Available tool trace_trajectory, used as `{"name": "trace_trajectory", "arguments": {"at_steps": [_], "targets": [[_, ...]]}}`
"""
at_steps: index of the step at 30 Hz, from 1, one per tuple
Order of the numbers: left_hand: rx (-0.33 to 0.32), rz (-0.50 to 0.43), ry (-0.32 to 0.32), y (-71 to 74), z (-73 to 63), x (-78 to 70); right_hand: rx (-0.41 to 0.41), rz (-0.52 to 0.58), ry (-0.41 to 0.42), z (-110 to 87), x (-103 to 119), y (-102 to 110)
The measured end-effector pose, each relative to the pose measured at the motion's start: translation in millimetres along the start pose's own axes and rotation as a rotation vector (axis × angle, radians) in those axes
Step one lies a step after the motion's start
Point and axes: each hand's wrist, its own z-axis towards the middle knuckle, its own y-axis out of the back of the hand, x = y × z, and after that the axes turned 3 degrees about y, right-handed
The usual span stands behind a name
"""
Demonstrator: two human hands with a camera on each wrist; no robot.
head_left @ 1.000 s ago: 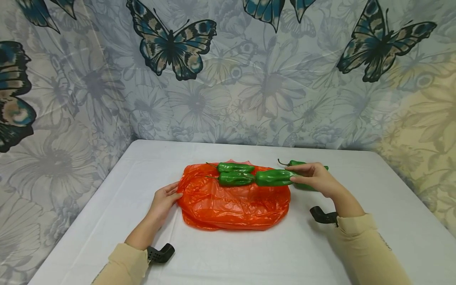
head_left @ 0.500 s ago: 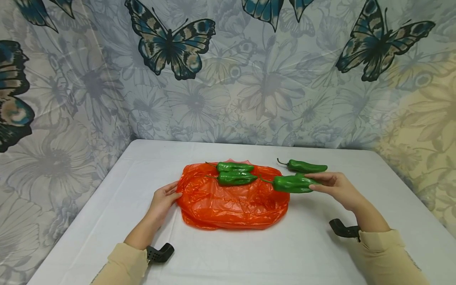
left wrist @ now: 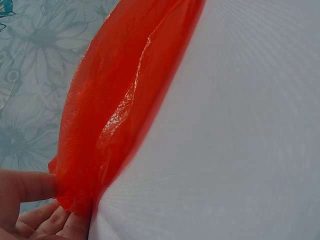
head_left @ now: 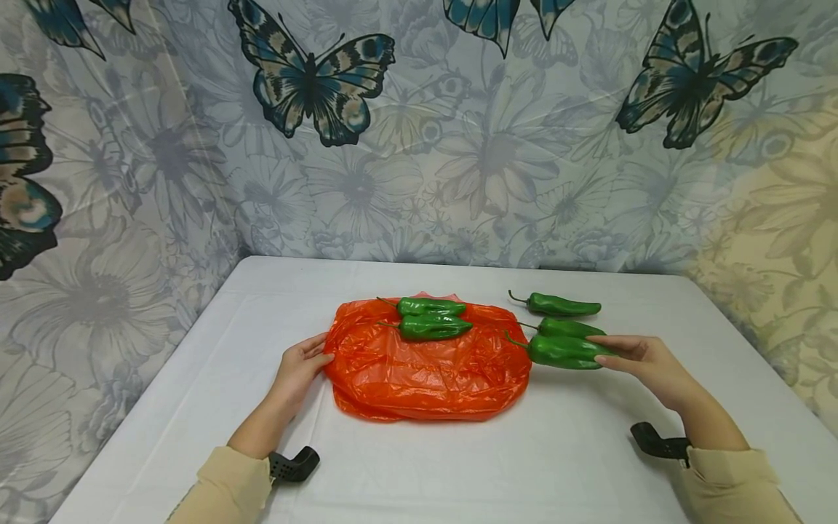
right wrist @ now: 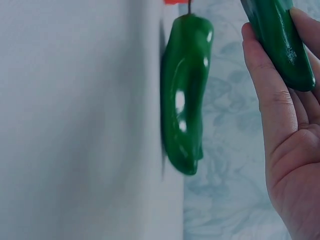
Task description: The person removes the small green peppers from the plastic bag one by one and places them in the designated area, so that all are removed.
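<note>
My left hand (head_left: 297, 371) pinches the left edge of a crumpled red plastic bag (head_left: 425, 386) lying flat; the left wrist view has the bag's corner (left wrist: 75, 192) between thumb and fingers. In my right hand (head_left: 644, 364) is a green pepper (head_left: 561, 352), pinched at its tip end, stem toward the bag. The right wrist view shows this held pepper (right wrist: 280, 42) raised, beside another pepper (right wrist: 186, 95) on the table. Two green peppers, one farther back (head_left: 432, 306) and one nearer (head_left: 435, 327), lie side by side on the upper part of the bag.
A green pepper (head_left: 564, 304) lies at the back right of the white-covered table (head_left: 458, 466). Just behind the held pepper is another one (head_left: 568, 326), partly covered by it. Butterfly-patterned fabric (head_left: 366, 204) hangs behind the table. Each wrist carries a black camera mount (head_left: 294, 464).
My right hand has carried its pepper rightward and toward me, from over the bag to beyond its right edge. The left hand keeps its grip on the bag, unmoved.
</note>
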Motion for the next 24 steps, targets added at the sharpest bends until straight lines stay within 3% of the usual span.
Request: {"name": "trace_trajectory", "arguments": {"at_steps": [15,24], "targets": [[-0.006,-0.004,-0.003,-1.1,-0.8,-1.2,-0.009,-0.053,-0.068,-14.0,-13,7],[-0.006,-0.007,-0.001,-1.2,-2.5,-1.4,-0.010,-0.036,-0.035,-14.6,-18,4]]}}
